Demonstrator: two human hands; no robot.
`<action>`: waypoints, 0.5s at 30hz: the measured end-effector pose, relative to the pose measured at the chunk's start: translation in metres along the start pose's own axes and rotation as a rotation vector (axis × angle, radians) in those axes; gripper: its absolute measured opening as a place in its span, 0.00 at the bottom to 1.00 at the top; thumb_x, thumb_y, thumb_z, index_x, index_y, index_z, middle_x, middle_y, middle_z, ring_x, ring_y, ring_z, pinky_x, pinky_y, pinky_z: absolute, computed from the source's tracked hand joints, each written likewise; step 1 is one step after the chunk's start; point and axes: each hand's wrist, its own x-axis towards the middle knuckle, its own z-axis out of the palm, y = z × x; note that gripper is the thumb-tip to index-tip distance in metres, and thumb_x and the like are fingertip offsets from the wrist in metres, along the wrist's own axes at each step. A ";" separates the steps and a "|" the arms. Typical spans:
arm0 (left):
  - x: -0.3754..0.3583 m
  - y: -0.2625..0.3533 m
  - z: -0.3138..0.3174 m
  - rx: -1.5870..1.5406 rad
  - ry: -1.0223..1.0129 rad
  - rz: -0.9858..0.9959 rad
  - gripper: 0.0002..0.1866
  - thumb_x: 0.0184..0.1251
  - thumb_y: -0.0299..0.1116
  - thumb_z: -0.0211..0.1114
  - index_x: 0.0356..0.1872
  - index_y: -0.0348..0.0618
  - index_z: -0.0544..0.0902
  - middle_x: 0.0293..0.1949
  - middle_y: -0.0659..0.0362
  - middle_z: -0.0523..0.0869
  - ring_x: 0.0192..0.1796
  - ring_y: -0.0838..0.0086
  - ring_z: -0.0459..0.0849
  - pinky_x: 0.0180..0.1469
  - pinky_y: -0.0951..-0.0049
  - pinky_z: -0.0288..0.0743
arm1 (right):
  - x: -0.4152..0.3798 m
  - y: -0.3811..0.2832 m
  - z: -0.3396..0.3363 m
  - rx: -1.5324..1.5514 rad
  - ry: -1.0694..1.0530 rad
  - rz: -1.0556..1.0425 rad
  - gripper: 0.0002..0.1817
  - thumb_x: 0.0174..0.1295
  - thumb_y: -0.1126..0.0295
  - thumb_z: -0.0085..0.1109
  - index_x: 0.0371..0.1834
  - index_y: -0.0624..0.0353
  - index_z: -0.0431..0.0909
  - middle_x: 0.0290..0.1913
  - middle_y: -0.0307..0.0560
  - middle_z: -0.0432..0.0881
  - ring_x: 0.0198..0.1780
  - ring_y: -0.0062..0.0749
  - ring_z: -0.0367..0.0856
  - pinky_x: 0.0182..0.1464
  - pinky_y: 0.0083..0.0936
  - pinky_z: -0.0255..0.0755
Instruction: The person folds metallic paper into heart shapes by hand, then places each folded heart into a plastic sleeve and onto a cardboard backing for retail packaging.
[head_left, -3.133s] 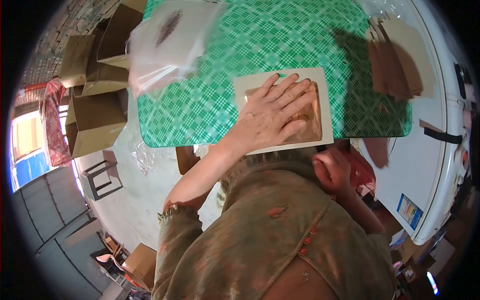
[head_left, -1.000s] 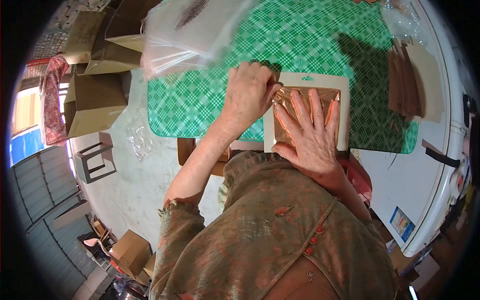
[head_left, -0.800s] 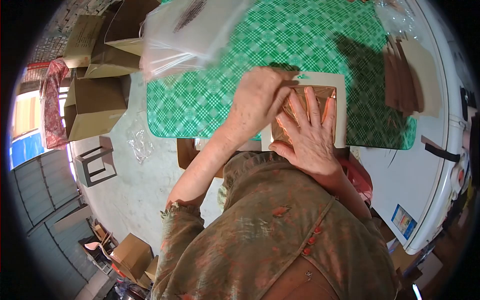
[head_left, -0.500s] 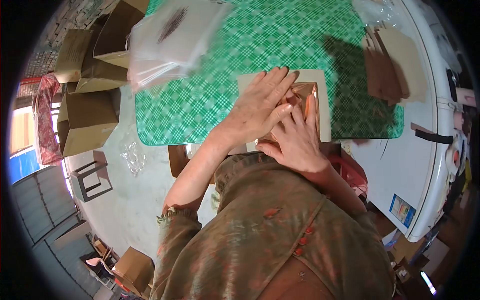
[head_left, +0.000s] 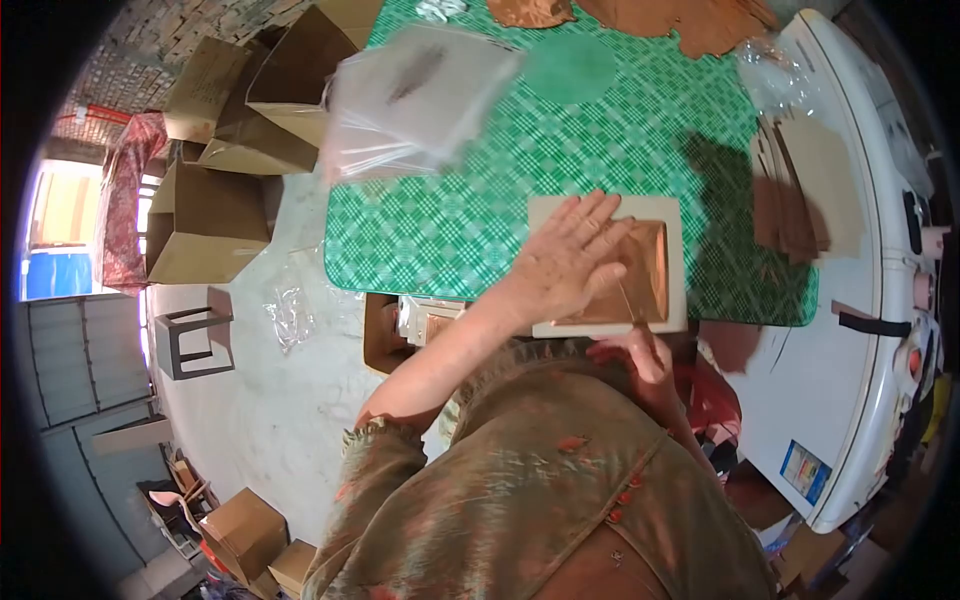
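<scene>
A square panel (head_left: 678, 270) with a cream border and a shiny copper-coloured centre lies at the near edge of the green checked table. My left hand (head_left: 572, 262) rests flat over its left side, fingers stretched out and thumb pointing right across the copper sheet. By the panel's near edge is my right hand (head_left: 648, 358), its fingers curled together. A thin line rises from those fingers over the copper surface; whether it is a slim tool or a crease cannot be made out. The panel's left part is hidden under my left hand.
Clear plastic sleeves (head_left: 425, 100) are piled at the table's (head_left: 440, 230) back left. Brown card pieces (head_left: 830, 190) lie to the right on a white surface. Opened cardboard boxes (head_left: 215, 220) stand at left. A box (head_left: 378, 335) with framed pieces sits below the table edge.
My right hand has drawn back from the copper centre to the panel's near edge, and its fingers have curled. My left hand stays flat on the panel. The whole view has shifted.
</scene>
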 end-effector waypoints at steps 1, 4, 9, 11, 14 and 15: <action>-0.004 0.005 0.003 -0.002 0.002 -0.009 0.34 0.86 0.53 0.53 0.85 0.48 0.65 0.86 0.46 0.61 0.89 0.52 0.54 0.90 0.50 0.43 | 0.004 -0.004 0.002 0.094 -0.059 -0.019 0.27 0.87 0.56 0.44 0.70 0.72 0.76 0.56 0.59 0.89 0.55 0.40 0.89 0.62 0.35 0.81; -0.019 0.021 0.013 -0.040 0.000 -0.027 0.35 0.86 0.52 0.53 0.86 0.49 0.63 0.87 0.47 0.60 0.89 0.52 0.51 0.90 0.50 0.43 | -0.004 -0.008 0.023 0.157 0.270 0.004 0.24 0.84 0.63 0.53 0.74 0.70 0.73 0.68 0.57 0.83 0.65 0.37 0.84 0.66 0.35 0.79; -0.021 0.024 0.001 -0.141 0.113 -0.042 0.35 0.83 0.45 0.61 0.85 0.46 0.65 0.85 0.45 0.62 0.87 0.48 0.58 0.88 0.47 0.51 | -0.001 0.037 -0.012 -0.240 0.306 -0.185 0.22 0.76 0.78 0.62 0.72 0.69 0.76 0.69 0.58 0.82 0.68 0.40 0.82 0.68 0.36 0.79; -0.008 0.002 -0.024 -0.158 0.240 -0.053 0.36 0.78 0.41 0.66 0.83 0.43 0.67 0.83 0.43 0.65 0.85 0.46 0.61 0.86 0.47 0.56 | 0.002 0.020 -0.003 -0.162 0.348 -0.141 0.21 0.75 0.83 0.62 0.70 0.70 0.78 0.67 0.63 0.83 0.66 0.46 0.85 0.67 0.38 0.81; 0.010 -0.055 -0.076 -0.016 0.475 -0.211 0.30 0.71 0.38 0.73 0.71 0.37 0.78 0.70 0.40 0.80 0.73 0.41 0.77 0.76 0.47 0.70 | -0.007 0.024 -0.009 -0.276 0.312 -0.126 0.20 0.77 0.72 0.62 0.68 0.68 0.80 0.66 0.54 0.84 0.64 0.36 0.83 0.67 0.32 0.78; 0.014 -0.078 -0.086 0.129 0.551 -0.269 0.27 0.71 0.38 0.74 0.67 0.35 0.81 0.63 0.41 0.83 0.64 0.41 0.81 0.68 0.48 0.75 | -0.011 0.026 -0.012 -0.287 0.295 -0.120 0.20 0.78 0.66 0.62 0.67 0.67 0.80 0.66 0.48 0.84 0.64 0.30 0.82 0.68 0.28 0.76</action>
